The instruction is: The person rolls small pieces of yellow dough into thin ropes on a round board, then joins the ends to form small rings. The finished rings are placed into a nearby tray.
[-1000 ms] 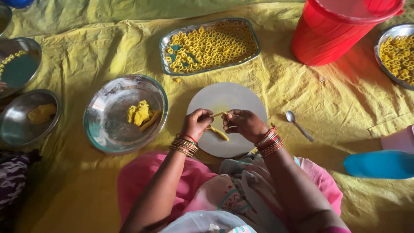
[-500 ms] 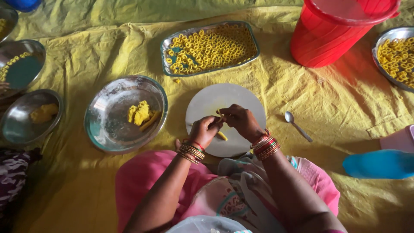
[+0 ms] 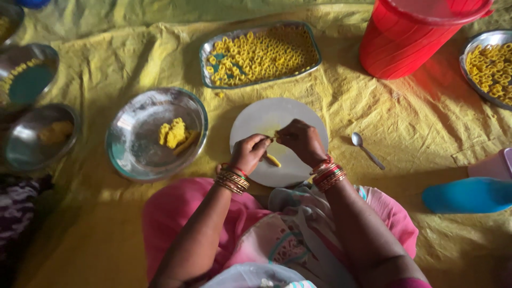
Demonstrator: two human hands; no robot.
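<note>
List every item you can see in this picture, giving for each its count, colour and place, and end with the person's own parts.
white round board: one, white, centre, under the hands
dough strip: one, yellow, on the board
wide steel bowl: one, silver, left of board, holds yellow dough lumps
rectangular tray: one, silver, above board, full of yellow rings
round plate: one, silver, right edge, yellow rings
red bucket: one, top right
spoon: one, silver, right of board
yellow cloth: one, underneath everything
left hand: pinching dough
right hand: pinching dough
</note>
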